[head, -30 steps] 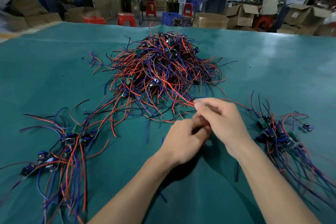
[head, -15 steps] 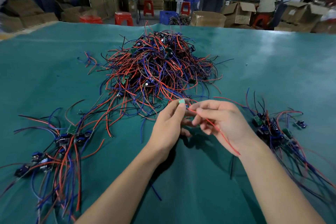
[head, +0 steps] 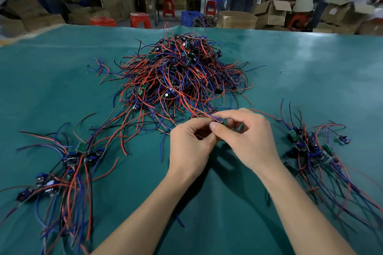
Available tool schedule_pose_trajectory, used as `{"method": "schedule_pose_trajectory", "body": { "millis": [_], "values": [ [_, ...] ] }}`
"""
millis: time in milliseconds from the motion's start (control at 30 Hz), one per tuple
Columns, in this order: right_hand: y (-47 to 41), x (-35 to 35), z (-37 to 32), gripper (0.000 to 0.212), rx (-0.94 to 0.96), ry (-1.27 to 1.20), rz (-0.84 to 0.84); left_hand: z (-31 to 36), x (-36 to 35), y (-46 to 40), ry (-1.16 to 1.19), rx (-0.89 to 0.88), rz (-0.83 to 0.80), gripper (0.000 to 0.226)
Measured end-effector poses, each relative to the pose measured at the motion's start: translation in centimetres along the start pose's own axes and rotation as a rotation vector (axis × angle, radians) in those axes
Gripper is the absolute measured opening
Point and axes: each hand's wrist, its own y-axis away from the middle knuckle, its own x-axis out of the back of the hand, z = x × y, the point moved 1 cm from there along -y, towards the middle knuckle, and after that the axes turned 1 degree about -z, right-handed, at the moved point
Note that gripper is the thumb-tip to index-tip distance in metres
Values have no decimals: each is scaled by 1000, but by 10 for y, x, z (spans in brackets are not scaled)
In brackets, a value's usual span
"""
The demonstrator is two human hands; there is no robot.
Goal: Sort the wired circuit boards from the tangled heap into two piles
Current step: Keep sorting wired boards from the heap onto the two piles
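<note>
A: Two bare hands meet low in the head view. How do the fingers stand?

B: Left hand (head: 189, 145) and right hand (head: 247, 141) both curl inward and pinch a small piece with red and blue leads (head: 215, 119) between thumb and fingertips (head: 213, 126); whether a board sits in the pinch cannot be told, for the fingers hide it.

A: Where do the sorted units lie?

B: On the teal-green mat-covered table (head: 310, 72): a left pile of blue-bodied boards with red and blue wires (head: 68, 163), and a right pile of green and dark boards with similar wires (head: 310, 151). Beyond the hands rises the tangled heap of red, blue and black wired circuit boards (head: 178, 74).

A: What may go wrong?

B: Judged from the leads running back into the heap, a pull may drag neighbouring boards along or strain a solder joint. Trailing wires may also snag either pile and mix the two.

A: Any legible writing?

B: None. The brown cardboard cartons (head: 269, 12) and red plastic stools (head: 139, 19) behind show no readable marks.
</note>
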Motion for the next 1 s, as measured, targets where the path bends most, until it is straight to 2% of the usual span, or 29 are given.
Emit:
{"method": "schedule_pose_trajectory", "body": {
  "millis": [133, 233, 267, 333, 433, 500, 567, 667, 733, 800, 900, 1000],
  "values": [
    [-1, 6, -2, 18, 45, -35, 122, 4, -3, 3, -73, -81, 27, 19],
    [-3, 16, -4, 12, 74, -80, 372, 1, -2, 1, -103, -14, 33, 28],
    [-5, 20, -4, 12, 65, -163, 445, -1, -2, 0, -114, 7, 36, 28],
    [-9, 31, -4, 15, 6, -486, 501, -3, -1, -1, -131, 47, 22, 25],
    [-14, 45, -8, 25, -149, -988, 344, -5, -1, -1, -144, 87, -13, 17],
    [-14, 53, -9, 25, -212, -1153, 180, -7, -2, -2, -120, 112, -18, 15],
    [-12, 53, -11, 26, -218, -1217, -2, -5, -3, -2, -37, 158, -16, 18],
    [-8, 39, -13, 19, -219, -1142, -236, 2, -4, -3, 210, 248, -67, 15],
    [-5, 27, -11, 14, -241, -956, -277, 6, -3, -3, 395, 306, -148, 24],
    [-4, 18, -8, 16, -274, -807, -234, 7, -1, -4, 472, 335, -229, 32],
    [-5, 14, -6, 20, -308, -770, -134, 6, 1, -6, 536, 377, -301, 36],
    [-4, 11, -5, 22, -264, -677, -55, 3, 0, -5, 536, 373, -341, 27]
  ]
}}
